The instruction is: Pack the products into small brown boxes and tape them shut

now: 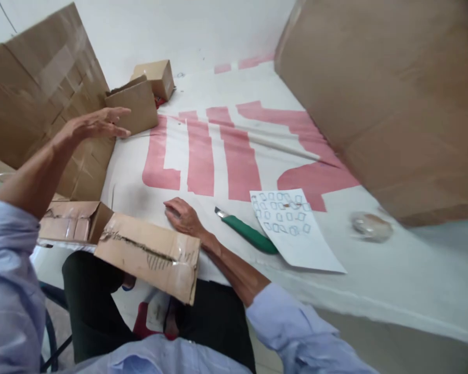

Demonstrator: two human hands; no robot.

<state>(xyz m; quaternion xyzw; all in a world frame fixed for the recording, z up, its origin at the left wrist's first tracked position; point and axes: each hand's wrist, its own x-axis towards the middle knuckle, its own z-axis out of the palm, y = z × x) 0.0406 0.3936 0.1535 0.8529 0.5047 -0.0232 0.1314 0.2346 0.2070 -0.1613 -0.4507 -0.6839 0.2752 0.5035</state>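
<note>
My left hand (93, 126) is stretched out flat, fingers apart, against the side of a big taped cardboard box (35, 98) at the left. My right hand (183, 215) rests palm down on the white table cover, fingers loosely curled, holding nothing. It lies just behind the flap of an open cardboard box (152, 254) that hangs over the table's near edge. A green-handled utility knife (247, 231) lies on the cover a little to the right of that hand, next to a white sheet (296, 234) printed with small outlined shapes.
A white banner with large pink letters (226, 156) covers the table. A large cardboard box (393, 98) fills the right side. Two small cardboard boxes (144, 96) sit at the back left. A roll of clear tape (370, 226) lies at the right.
</note>
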